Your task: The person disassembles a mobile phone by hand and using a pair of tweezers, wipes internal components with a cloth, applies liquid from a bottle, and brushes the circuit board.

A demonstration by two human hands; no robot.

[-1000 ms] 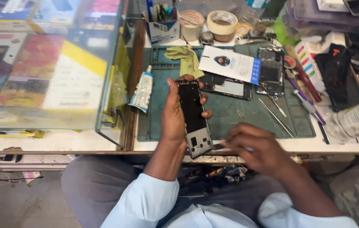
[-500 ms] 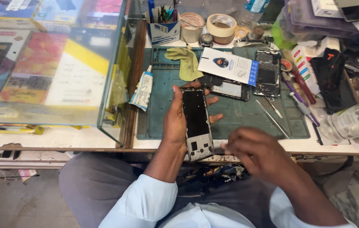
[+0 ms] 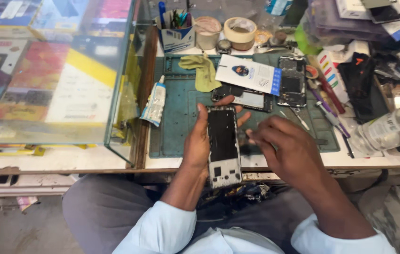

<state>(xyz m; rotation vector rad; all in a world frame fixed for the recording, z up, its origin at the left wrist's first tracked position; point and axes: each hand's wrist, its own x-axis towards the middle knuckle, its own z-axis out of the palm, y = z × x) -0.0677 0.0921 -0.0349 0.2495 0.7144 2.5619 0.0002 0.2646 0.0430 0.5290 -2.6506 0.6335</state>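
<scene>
My left hand [image 3: 198, 143] grips an opened phone body [image 3: 223, 145], held lengthwise above the front edge of a green work mat [image 3: 181, 110]. The phone's dark inner face points up, with a pale board section at its near end. My right hand [image 3: 287, 148] hovers just right of the phone, fingers curled together near its side edge. Whether a small tool or part sits between those fingers is hidden. Beyond the phone lie another dismantled phone [image 3: 292, 81], a flat phone part [image 3: 247, 99] and a white-and-blue card [image 3: 249, 74].
A glass display case [image 3: 54, 70] with boxed goods fills the left. A glue tube [image 3: 154, 103], a yellow-green cloth [image 3: 203, 71], tape rolls [image 3: 239, 33], a tool holder [image 3: 174, 28], screwdrivers [image 3: 324, 94] and a clear plastic bottle [image 3: 388, 127] crowd the bench.
My right hand has lifted from below the phone's near end up to its right side. The left hand still holds the phone in much the same place.
</scene>
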